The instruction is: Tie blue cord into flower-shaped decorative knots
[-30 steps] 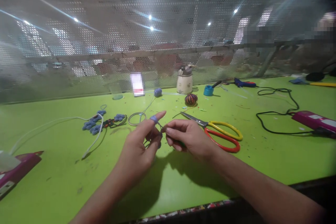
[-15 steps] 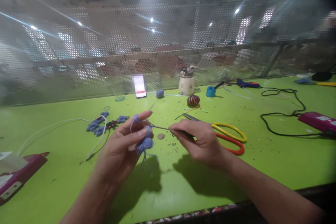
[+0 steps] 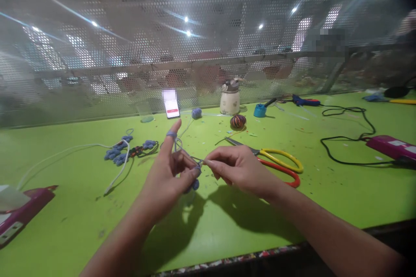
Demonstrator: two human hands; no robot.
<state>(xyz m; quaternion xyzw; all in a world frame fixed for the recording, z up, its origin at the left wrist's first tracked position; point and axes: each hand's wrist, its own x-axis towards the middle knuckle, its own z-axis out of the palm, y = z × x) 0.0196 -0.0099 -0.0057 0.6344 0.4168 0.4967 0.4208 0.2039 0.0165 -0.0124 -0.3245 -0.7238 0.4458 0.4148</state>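
Note:
My left hand (image 3: pixel 169 177) pinches a small piece of blue crochet work (image 3: pixel 194 184), mostly hidden behind the thumb. Blue yarn (image 3: pixel 172 134) wraps round its raised index finger. Close against it, my right hand (image 3: pixel 237 166) grips a thin crochet hook (image 3: pixel 196 159), whose tip lies at the work. A strand runs back to a small blue yarn ball (image 3: pixel 196 113). Left of my hands lie several finished-looking blue crochet pieces (image 3: pixel 115 153). Scissors (image 3: pixel 279 160) with yellow and red handles rest beyond my right hand.
A phone (image 3: pixel 171 106) leans at the back by the perforated screen. Near it stand a bottle (image 3: pixel 229 99), a dark multicoloured yarn ball (image 3: pixel 238 121) and a blue pot (image 3: pixel 260 111). A glue gun (image 3: pixel 305 101) and purple power strips (image 3: pixel 388 147) with cables lie toward the sides.
My left hand has turned and shifted right, its index finger now pointing up and the crochet work mostly covered. Both hands are closer together; my right hand has moved slightly left.

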